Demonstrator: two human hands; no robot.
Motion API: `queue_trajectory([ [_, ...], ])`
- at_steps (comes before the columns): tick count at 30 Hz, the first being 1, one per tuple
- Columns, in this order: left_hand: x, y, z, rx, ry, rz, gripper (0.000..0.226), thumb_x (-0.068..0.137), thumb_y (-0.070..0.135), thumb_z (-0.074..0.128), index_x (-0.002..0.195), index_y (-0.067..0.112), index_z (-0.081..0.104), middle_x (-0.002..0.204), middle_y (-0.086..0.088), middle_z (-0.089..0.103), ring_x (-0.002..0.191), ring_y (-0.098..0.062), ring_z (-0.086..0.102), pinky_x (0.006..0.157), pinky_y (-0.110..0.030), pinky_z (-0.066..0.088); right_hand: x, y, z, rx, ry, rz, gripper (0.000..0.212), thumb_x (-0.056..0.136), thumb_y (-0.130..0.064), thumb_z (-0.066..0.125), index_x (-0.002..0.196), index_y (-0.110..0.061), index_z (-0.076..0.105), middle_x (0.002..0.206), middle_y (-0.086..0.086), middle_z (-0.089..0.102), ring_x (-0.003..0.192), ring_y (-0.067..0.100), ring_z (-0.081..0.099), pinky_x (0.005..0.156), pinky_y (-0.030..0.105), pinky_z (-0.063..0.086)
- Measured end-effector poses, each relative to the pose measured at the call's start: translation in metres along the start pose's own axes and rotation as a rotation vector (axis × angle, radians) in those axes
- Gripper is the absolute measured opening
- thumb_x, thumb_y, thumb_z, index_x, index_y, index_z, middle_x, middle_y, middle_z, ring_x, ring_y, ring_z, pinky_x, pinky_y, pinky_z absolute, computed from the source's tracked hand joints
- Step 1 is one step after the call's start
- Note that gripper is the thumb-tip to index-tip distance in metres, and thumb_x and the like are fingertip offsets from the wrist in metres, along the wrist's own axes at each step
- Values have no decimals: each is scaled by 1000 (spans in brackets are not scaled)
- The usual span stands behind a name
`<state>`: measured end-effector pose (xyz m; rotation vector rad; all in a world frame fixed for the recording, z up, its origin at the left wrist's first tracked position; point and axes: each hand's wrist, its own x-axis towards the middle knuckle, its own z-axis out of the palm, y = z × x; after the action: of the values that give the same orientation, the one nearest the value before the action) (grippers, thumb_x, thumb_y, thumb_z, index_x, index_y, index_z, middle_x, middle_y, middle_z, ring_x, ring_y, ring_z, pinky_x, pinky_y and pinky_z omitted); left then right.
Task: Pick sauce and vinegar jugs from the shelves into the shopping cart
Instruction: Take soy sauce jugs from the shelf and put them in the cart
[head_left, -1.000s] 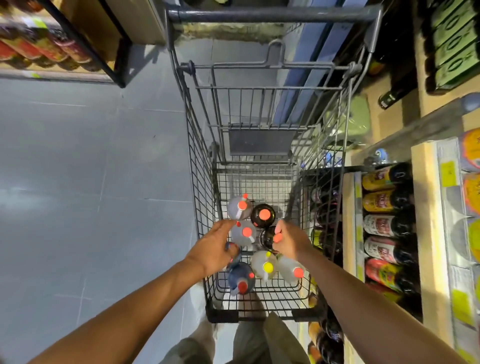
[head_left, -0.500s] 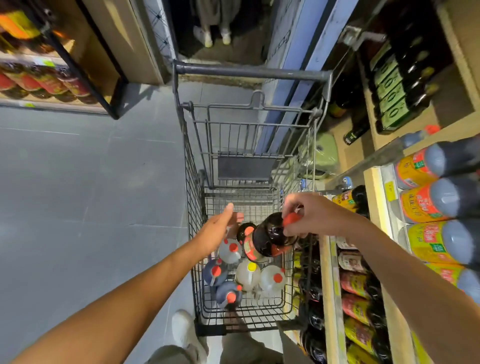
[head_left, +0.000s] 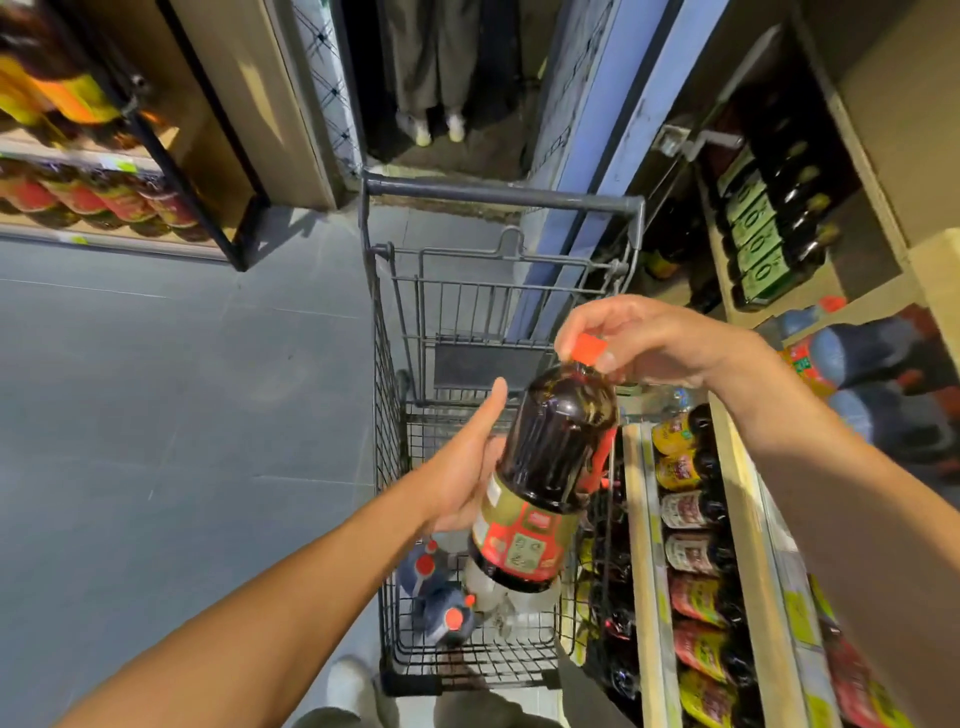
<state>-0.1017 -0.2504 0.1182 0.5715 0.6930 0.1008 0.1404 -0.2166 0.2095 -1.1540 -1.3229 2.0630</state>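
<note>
Sauce jug (head_left: 550, 467) hangs tilted just under the fingers (head_left: 582, 319) of the right hand (head_left: 660, 343), which pinch only its red cap (head_left: 589, 349), with the left hand (head_left: 462, 467) open flat against its side, over the cart (head_left: 498, 196), so this small grip may slip and drop it.

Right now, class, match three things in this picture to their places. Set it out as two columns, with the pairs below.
Things:
1 dark jug
2 blue-grey jugs
3 green-labelled bottles

Places:
a on the wooden shelf
b low in the shopping cart
c held up by the right hand, at its cap

Pairs: 1-c, 2-b, 3-a
</note>
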Motion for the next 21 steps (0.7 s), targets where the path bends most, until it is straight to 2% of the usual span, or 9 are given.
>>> queue_trajectory([
  [4, -3, -11, 4, -8, 54, 95, 91, 87, 82, 32, 143, 14, 55, 140, -20, 60, 132, -37, 55, 116, -58, 35, 22, 22, -15, 71, 34, 106, 31, 73, -20, 77, 102, -11, 72, 91, 12, 51, 71, 17, 51, 70, 27, 46],
  [7, -9, -21, -3, -6, 125, 79, 108, 64, 87, 65, 142, 14, 55, 136, -20, 62, 127, -38, 60, 112, -59, 40, 34, 33, -20, 12, 43, 167, 48, 84, -36, 74, 124, -10, 67, 102, 17, 50, 89, 34, 38, 85, 39, 39],
  [8, -10, -25, -8, 2, 153, 66, 113, 57, 87, 70, 141, 14, 56, 133, -21, 64, 124, -39, 62, 110, -58, 43, 37, 37, -18, 3, 46, 183, 52, 91, -40, 66, 132, -9, 63, 104, 15, 51, 89, 34, 37, 86, 39, 40],
  [10, -15, -30, -16, 28, 198, 48, 109, 57, 86, 69, 137, 12, 57, 127, -21, 68, 119, -38, 65, 103, -52, 51, 43, 48, -13, 28, 83, 201, 55, 98, -46, 50, 138, -8, 57, 95, 4, 64, 67, 28, 41, 85, 37, 46],
  [12, -20, -33, -25, 34, 233, 58, 94, 69, 80, 61, 134, 12, 59, 123, -20, 70, 116, -37, 67, 102, -50, 52, 50, 74, -11, 42, 171, 231, 52, 97, -53, 48, 129, -15, 61, 100, -3, 69, 53, 14, 38, 84, 38, 49],
  [15, -29, -36, -41, -23, 296, 92, 69, 80, 66, 52, 123, 13, 64, 113, -18, 74, 103, -32, 73, 92, -45, 56, 62, 133, -8, -32, 380, 362, 49, 98, -58, 52, 128, -20, 63, 119, 2, 69, 50, 10, 35, 74, 30, 52],
  [18, -40, -38, -61, -68, 403, 121, 67, 81, 61, 47, 122, 12, 66, 111, -20, 75, 98, -32, 74, 89, -44, 57, 75, 196, 10, -159, 568, 507, 24, 101, -36, 60, 112, -15, 67, 96, 1, 69, 50, 10, 45, 56, 25, 45],
  [19, -45, -38, -66, -72, 438, 129, 67, 80, 62, 47, 122, 13, 66, 112, -21, 74, 97, -33, 74, 91, -46, 56, 80, 217, 17, -246, 564, 537, 13, 101, -28, 60, 101, -18, 67, 85, -1, 65, 54, 11, 50, 55, 23, 45],
  [21, -51, -40, -76, -103, 509, 156, 67, 78, 63, 48, 120, 15, 67, 111, -20, 75, 94, -32, 75, 88, -46, 57, 91, 254, 30, -440, 461, 625, 15, 98, -28, 60, 86, -21, 66, 78, -1, 62, 73, 17, 63, 65, 28, 49],
])
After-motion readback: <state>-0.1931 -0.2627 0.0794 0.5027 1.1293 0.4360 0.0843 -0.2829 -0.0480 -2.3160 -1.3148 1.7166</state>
